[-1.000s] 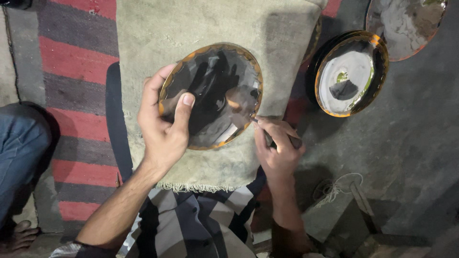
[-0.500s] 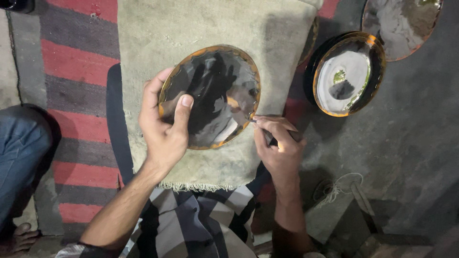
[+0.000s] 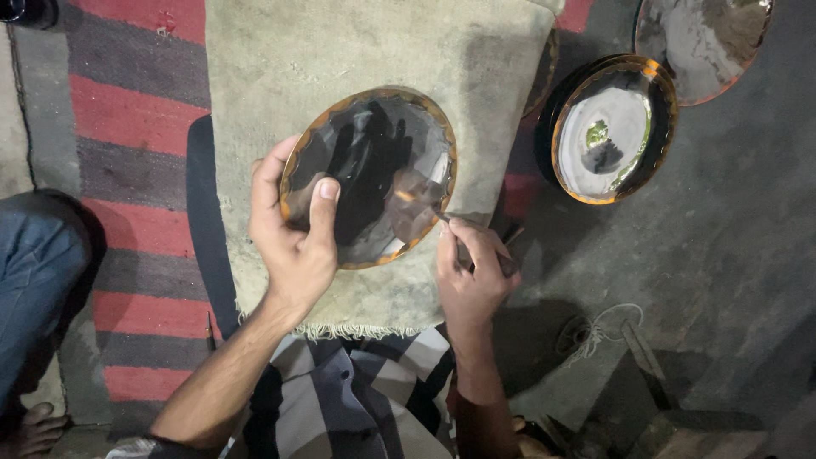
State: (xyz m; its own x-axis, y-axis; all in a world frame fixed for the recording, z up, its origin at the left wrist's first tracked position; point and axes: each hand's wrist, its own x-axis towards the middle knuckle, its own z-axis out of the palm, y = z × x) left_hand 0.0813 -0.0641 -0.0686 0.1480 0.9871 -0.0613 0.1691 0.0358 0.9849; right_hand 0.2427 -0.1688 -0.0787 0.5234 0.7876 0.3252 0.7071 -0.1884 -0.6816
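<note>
Head view: shiny dark plate (image 3: 374,170), scalloped orange rim.

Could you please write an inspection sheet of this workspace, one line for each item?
Surface: beige cloth over a red and grey striped rug, dark floor at right.
Job's things: shiny round plate with an orange rim; thin tool touching its edge.
Clutter: two more plates at upper right.
Hands: left hand grips the plate; right hand holds the tool.
Cables: thin string on the floor.
Surroundings: another person's blue trouser leg at left.
</note>
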